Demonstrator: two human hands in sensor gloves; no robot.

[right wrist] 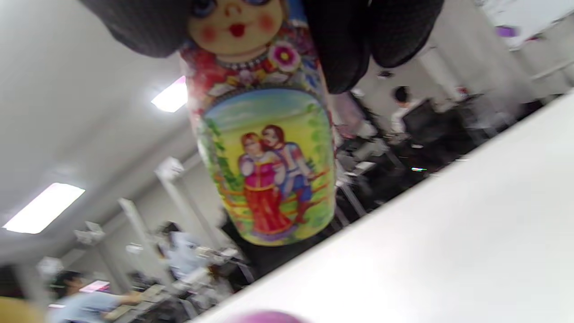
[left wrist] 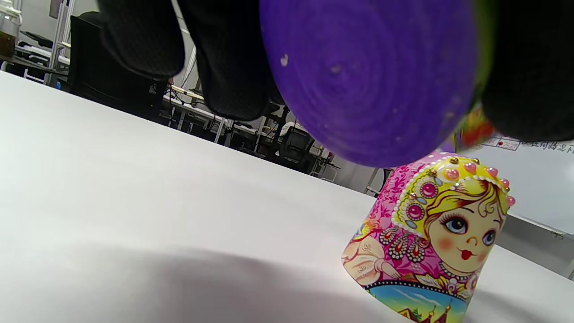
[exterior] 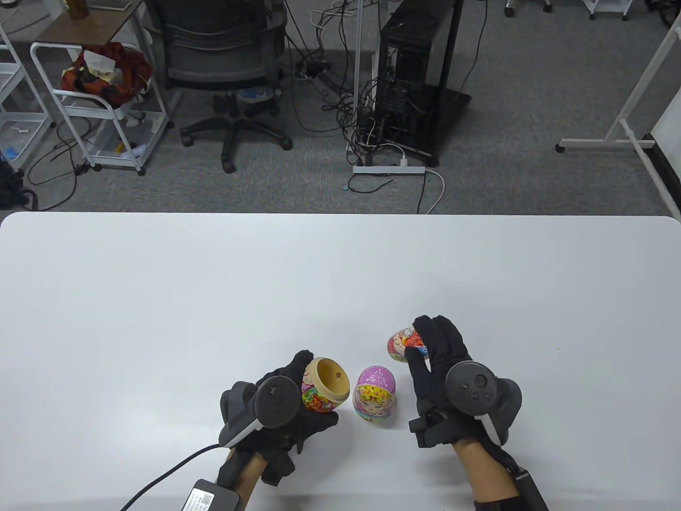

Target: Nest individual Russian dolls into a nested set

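Observation:
My left hand (exterior: 287, 410) grips an open bottom half of a doll (exterior: 323, 387), its hollow wooden mouth facing up and right; its purple base (left wrist: 367, 76) fills the left wrist view. A pink doll top half (exterior: 375, 395) stands on the white table (exterior: 213, 298) between my hands, and it shows in the left wrist view (left wrist: 430, 237). My right hand (exterior: 441, 367) holds a smaller whole doll (exterior: 405, 345) off the table; it hangs from the fingers in the right wrist view (right wrist: 264, 148).
Beyond the table's far edge are an office chair (exterior: 223, 64), a white cart (exterior: 101, 101), a black computer tower (exterior: 415, 74) and cables on the floor. A cable (exterior: 159, 479) runs from my left wrist.

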